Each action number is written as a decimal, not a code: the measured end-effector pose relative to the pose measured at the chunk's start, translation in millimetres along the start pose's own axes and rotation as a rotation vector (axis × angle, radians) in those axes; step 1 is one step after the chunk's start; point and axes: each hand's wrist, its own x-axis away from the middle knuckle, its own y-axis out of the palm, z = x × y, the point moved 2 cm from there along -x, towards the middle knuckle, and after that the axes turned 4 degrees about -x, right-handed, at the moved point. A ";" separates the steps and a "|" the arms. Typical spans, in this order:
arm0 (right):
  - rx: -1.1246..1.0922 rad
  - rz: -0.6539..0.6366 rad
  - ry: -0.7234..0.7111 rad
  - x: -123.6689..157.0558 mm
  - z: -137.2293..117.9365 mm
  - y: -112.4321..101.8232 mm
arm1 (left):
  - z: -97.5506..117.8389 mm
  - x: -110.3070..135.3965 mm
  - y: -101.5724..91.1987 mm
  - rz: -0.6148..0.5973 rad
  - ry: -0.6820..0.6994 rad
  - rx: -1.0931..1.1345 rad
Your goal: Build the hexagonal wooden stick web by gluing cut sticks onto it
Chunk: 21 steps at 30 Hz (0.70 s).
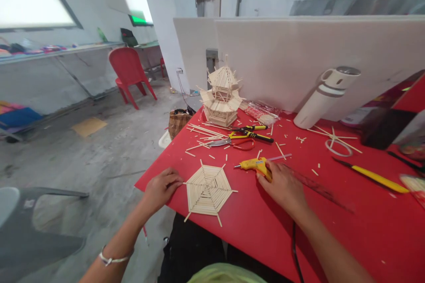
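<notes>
A flat hexagonal stick panel (206, 192), made of thin pale wooden sticks in rings like a web, lies on the red tabletop near its front edge. At its left corner my left hand (165, 188) has thumb and fingers pinched on the end of a protruding stick. To the right, my right hand (283, 185) is closed around the handle of a yellow hot glue gun (254, 164). Its nozzle points left, above the panel's upper right side, and a clear glue stick (279, 157) sticks out behind it. A cord runs down from under my right forearm.
Behind stand a stick pagoda model (221, 97) and bagged sticks (262, 112). Loose sticks (206, 131), scissors (229, 142) and yellow-black pliers (254, 132) lie before them. A white bottle (323, 97), a tape roll (338, 147) and a yellow utility knife (378, 178) are at right.
</notes>
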 end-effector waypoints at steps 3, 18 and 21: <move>-0.097 -0.036 -0.024 2.5 12.8 9.4 | 4.5 -3.4 1.8 0.002 -0.006 -0.036; -0.036 0.211 0.036 -8.4 116.8 21.0 | 59.0 -51.2 37.4 -0.077 0.112 -0.034; -0.033 0.240 0.057 -10.1 132.8 20.5 | 69.0 -59.7 43.3 -0.090 0.126 -0.031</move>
